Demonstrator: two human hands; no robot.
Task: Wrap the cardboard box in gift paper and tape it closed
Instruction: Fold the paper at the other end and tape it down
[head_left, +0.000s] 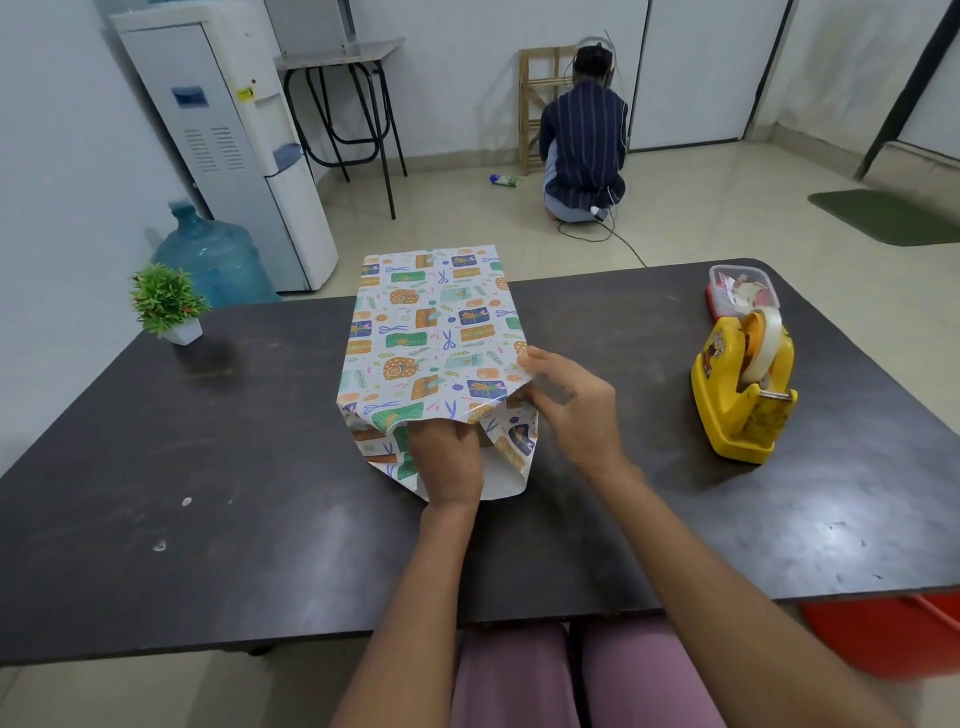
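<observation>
The box (431, 332) sits mid-surface (208, 467), already covered in paper (395, 415), with the near end still open. Left hand (447, 457) presses the top flap down against that end, fingers mostly straight as far as I can tell. Right hand (566, 400) pinches the right corner of the paper. I'd crease that side flap tight against the box edge before folding it in. The dispenser (743, 395) waits well off to the right.

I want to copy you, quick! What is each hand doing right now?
Left hand: presses the paper flap down at the near end; finger pose hidden.
Right hand: pinches the paper's right corner.
</observation>
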